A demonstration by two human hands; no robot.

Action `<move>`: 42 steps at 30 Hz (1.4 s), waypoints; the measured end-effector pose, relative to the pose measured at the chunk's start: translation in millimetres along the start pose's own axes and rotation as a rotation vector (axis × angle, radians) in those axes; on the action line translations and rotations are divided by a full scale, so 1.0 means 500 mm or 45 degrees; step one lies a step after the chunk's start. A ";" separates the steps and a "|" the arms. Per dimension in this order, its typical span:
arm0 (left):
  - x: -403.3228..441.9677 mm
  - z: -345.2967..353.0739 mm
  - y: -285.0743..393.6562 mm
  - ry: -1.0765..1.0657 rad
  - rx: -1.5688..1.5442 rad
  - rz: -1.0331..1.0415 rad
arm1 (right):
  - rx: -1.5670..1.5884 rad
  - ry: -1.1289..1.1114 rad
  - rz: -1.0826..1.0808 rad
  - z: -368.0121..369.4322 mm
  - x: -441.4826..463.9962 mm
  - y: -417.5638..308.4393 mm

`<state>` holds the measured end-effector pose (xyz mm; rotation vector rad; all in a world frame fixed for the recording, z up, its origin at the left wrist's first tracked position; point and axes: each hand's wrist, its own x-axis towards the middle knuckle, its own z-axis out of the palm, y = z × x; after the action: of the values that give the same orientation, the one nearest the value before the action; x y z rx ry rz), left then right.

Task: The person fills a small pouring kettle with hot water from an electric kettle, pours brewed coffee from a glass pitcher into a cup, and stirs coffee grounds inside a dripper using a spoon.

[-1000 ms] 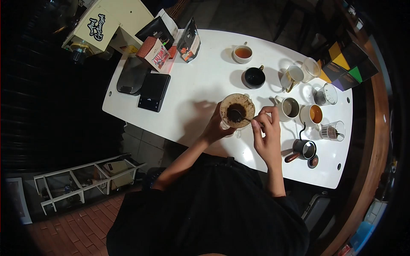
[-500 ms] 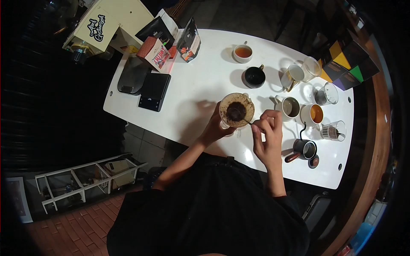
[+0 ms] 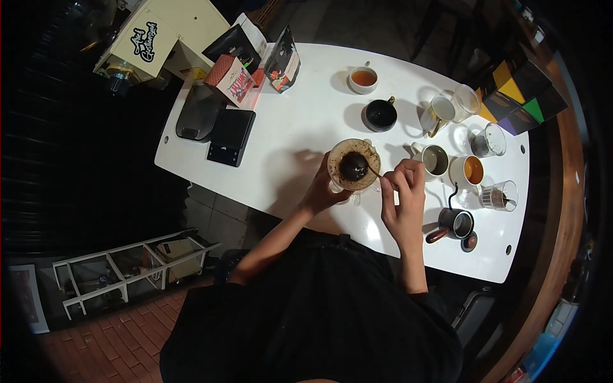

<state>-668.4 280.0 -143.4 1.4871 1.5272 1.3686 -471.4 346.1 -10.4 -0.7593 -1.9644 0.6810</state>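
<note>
A coffee dripper (image 3: 332,183) lined with a stained paper filter (image 3: 371,156) is held up in front of me, over the near edge of the table. My left hand (image 3: 324,193) wraps round its left side. Dark wet coffee grounds (image 3: 352,167) lie at the bottom of the filter, with a shiny patch on them. Between the fingertips of my right hand (image 3: 403,191) is a thin spoon (image 3: 374,172), reaching over the filter's right rim into the grounds; its bowl is hard to make out. Whatever is under the dripper is mostly hidden.
Right of the dripper stand a pale mug (image 3: 435,161), a cup of amber liquid (image 3: 472,170), a glass (image 3: 498,196) and a gooseneck kettle (image 3: 456,223). Beyond are a black cup (image 3: 380,115) and a tea-coloured cup (image 3: 363,78). A black scale (image 3: 231,137) lies left, near coffee bags (image 3: 283,60).
The spoon has gone deeper into the filter and its handle stands steeper. My right hand has shifted slightly right and up. My left hand and the dripper stay put.
</note>
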 end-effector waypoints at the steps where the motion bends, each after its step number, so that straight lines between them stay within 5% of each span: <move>1: 0.000 0.000 0.001 0.007 -0.026 0.003 | 0.000 -0.001 0.000 -0.001 0.000 -0.001; 15: 0.001 -0.001 0.000 -0.004 0.001 0.026 | 0.162 -0.222 0.305 0.005 0.004 -0.023; 42: 0.006 -0.002 0.006 0.005 -0.031 0.033 | -0.061 0.008 0.025 0.001 0.002 -0.010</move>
<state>-668.8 281.9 -139.5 1.4948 1.4932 1.4006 -473.6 343.7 -6.6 -0.8102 -1.9761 0.6445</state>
